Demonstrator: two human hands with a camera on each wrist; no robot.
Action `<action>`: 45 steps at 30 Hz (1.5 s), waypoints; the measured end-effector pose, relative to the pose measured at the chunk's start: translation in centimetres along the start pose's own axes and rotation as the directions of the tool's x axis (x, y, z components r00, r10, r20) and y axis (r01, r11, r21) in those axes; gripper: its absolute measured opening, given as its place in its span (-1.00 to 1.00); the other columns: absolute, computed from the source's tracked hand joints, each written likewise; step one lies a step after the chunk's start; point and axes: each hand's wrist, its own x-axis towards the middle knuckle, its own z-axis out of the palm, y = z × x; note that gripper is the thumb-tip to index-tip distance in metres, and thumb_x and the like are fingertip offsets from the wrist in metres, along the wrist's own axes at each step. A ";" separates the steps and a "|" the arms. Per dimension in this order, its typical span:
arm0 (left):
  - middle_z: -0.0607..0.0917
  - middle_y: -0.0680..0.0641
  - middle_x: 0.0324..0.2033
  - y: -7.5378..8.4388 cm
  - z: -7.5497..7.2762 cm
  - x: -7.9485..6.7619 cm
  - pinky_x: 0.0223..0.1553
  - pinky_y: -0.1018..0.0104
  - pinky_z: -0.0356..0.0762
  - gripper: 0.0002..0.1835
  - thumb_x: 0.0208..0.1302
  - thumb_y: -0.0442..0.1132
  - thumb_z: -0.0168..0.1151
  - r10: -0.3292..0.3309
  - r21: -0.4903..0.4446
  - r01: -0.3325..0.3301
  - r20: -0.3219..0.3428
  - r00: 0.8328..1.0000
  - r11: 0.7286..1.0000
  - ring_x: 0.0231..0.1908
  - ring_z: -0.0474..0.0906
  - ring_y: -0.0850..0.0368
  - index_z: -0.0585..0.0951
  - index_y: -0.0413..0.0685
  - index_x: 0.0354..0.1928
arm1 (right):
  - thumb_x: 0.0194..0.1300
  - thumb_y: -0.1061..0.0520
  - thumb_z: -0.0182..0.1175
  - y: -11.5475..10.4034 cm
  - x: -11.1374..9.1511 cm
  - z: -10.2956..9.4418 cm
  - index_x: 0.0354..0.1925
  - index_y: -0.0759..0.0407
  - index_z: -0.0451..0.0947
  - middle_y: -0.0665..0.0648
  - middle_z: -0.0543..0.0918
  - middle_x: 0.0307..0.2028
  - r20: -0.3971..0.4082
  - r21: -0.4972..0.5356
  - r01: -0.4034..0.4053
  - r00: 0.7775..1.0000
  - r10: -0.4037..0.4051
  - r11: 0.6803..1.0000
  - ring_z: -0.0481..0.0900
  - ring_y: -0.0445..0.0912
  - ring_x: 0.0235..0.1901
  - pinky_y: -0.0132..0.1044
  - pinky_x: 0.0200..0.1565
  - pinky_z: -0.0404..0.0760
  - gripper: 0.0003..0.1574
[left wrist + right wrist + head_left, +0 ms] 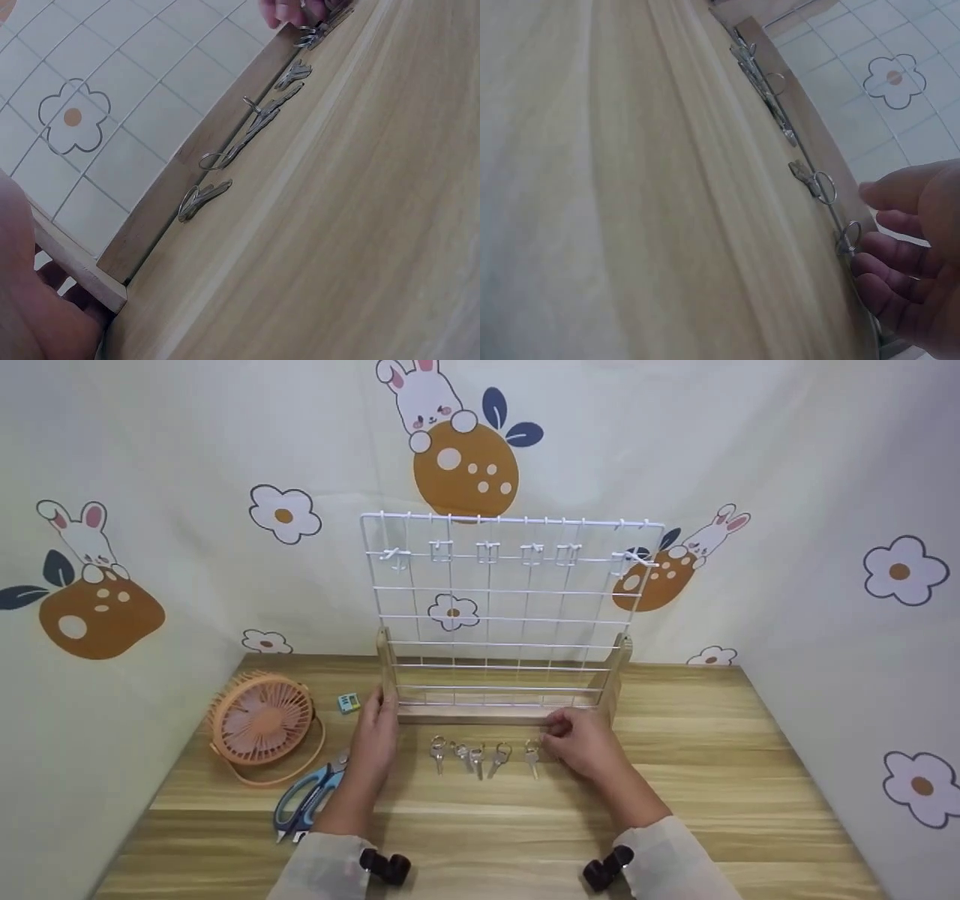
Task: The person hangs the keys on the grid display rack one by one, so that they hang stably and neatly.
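Note:
A white wire grid rack [506, 619] stands upright in a wooden base [472, 714]. Small white hooks [487, 549] hang in a row near its top. My left hand [375, 739] grips the left wooden end piece [82, 274], its fingers showing behind the wood in the left wrist view. Several keys with rings [478, 761] lie on the table along the front of the base. By the base's right front, my right hand [589, 742] has loosely bent fingers beside the rightmost key [532, 757]; nothing shows in its grasp in the right wrist view.
Left of the rack sit an orange fan [262, 720], blue-handled scissors [307, 802] and a small blue-and-yellow item [349, 703]. Patterned cloth [187, 547] rises behind the wooden table [690, 780] and at its sides.

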 end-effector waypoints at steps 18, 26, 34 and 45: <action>0.08 -0.10 0.73 -0.2 0.0 0.1 0.73 -0.27 -0.11 -0.11 0.61 0.46 -0.25 0.001 0.003 -0.001 -0.006 1.000 1.000 0.72 -0.06 -0.23 0.04 0.14 0.74 | 0.26 0.21 0.49 0.2 0.1 0.6 -0.25 0.14 0.86 0.04 0.87 -0.21 0.047 -0.192 0.059 0.998 -0.051 0.980 0.68 -0.13 -0.22 -0.18 -0.11 0.68 -0.93; 0.03 -0.13 0.74 -0.2 0.1 0.2 0.75 -0.18 -0.14 -0.12 0.64 0.40 -0.29 0.002 -0.019 -0.002 0.007 1.000 1.000 0.73 -0.11 -0.18 -0.01 0.06 0.75 | 0.29 0.24 0.46 0.3 0.0 0.5 -0.26 0.14 0.87 0.04 0.88 -0.25 0.046 -0.220 0.074 0.997 -0.066 0.973 0.73 -0.11 -0.20 -0.13 -0.08 0.74 -0.93; 0.03 -0.15 0.74 -0.2 0.0 0.1 0.75 -0.19 -0.16 -0.13 0.66 0.39 -0.31 0.004 -0.001 -0.004 0.005 1.000 1.000 0.73 -0.11 -0.20 -0.01 0.04 0.75 | 0.38 0.21 0.42 -0.1 0.0 -0.1 -0.26 0.14 0.87 0.05 0.88 -0.22 0.059 -0.168 0.019 0.998 -0.009 0.986 0.69 -0.13 -0.21 -0.12 -0.05 0.73 -0.91; 0.04 -0.20 0.73 -0.2 -0.1 -0.2 0.74 -0.25 -0.13 -0.21 0.71 0.28 -0.30 0.005 -0.001 -0.005 0.008 1.000 1.000 0.72 -0.09 -0.26 0.00 0.04 0.75 | 0.53 0.17 0.31 -4.4 -0.6 -1.7 0.00 0.33 0.77 0.25 0.81 -0.16 0.094 0.425 -0.084 0.994 0.048 0.901 0.73 -0.09 -0.22 -0.25 -0.10 0.80 -0.75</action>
